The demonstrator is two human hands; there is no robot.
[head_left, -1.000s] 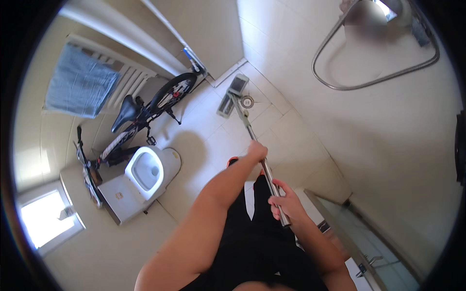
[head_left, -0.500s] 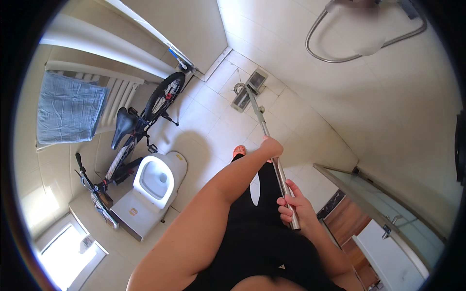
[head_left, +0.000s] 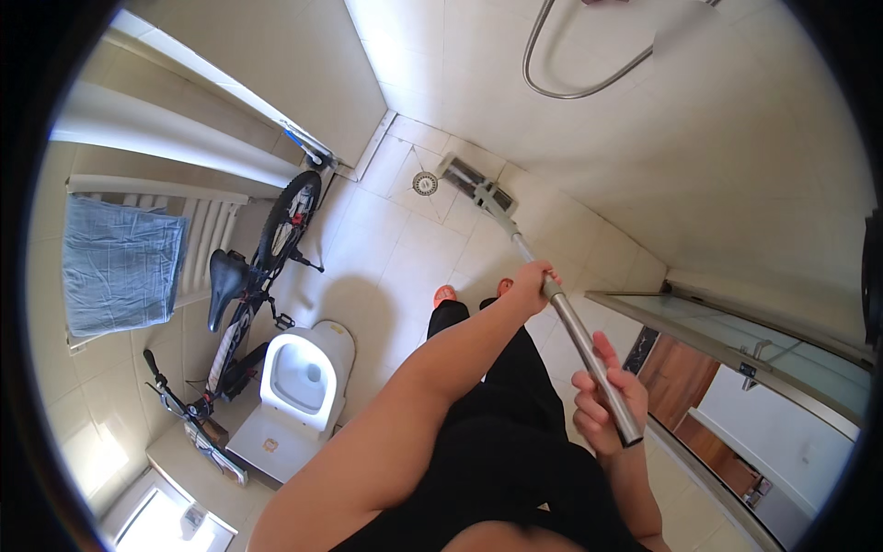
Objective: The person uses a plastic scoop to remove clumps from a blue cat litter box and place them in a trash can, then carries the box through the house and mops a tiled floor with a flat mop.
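Note:
A flat mop with a silvery metal pole (head_left: 578,331) slants across the middle of the view. My left hand (head_left: 532,287) is wrapped round the pole partway down, near a grey collar. Closer to me, my right hand (head_left: 614,405) grips the pole just short of its upper end, with one finger raised alongside. The mop head (head_left: 480,187), a long rectangle on a grey-green joint, rests on the tiles beside the round floor drain (head_left: 425,184), near the foot of the wall. It is slightly blurred.
A toilet (head_left: 302,375) stands left of my legs, with a bicycle (head_left: 241,294) behind it along the wall. A blue towel (head_left: 124,267) hangs on a radiator (head_left: 204,248). At right is a glass door (head_left: 791,340); a shower hose (head_left: 579,95) loops above.
The mop head, earlier folded into a V by the drain, now lies straight, right of the drain. Both hands and the pole's upper end have shifted right; the view has moved too.

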